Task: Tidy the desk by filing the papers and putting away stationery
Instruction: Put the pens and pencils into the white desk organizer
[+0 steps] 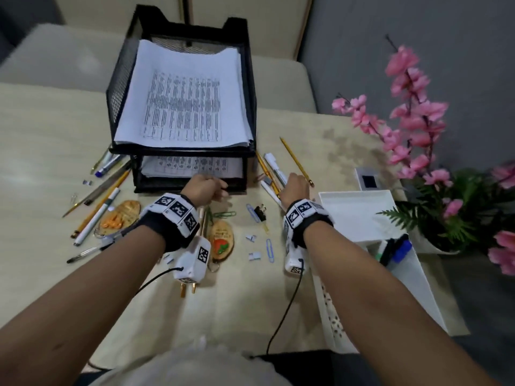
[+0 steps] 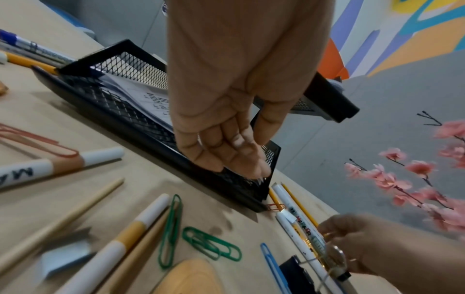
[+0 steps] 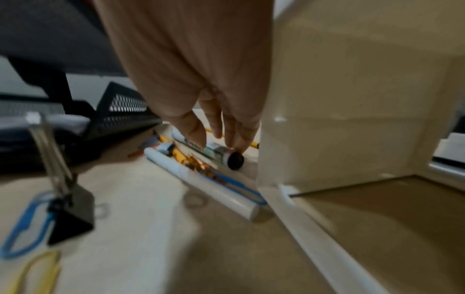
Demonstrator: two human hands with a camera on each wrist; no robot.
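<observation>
A black mesh two-tier tray point(image 1: 167, 188) holds printed papers point(image 1: 181, 101) on both levels. My left hand point(image 1: 207, 189) hangs at the lower tier's front rim point(image 2: 125, 119). Its fingers point(image 2: 239, 159) are loosely curled and hold nothing. Right of the tray lie a white marker point(image 1: 276, 165), white pens and yellow pencils. My right hand point(image 1: 296, 186) reaches down onto them. In the right wrist view, thumb and fingers point(image 3: 217, 142) pinch the marker point(image 3: 216, 153) near its black end cap. The marker still touches the desk. A white desk organizer point(image 1: 356, 218) stands just right of that hand.
More pens and pencils point(image 1: 106, 196) lie left of the tray. Green paper clips point(image 2: 211, 246), a blue clip point(image 1: 269, 250), a black binder clip point(image 1: 260, 213) and two wooden tags point(image 1: 221, 240) are scattered in front. Pink flowers point(image 1: 412, 107) stand at the right.
</observation>
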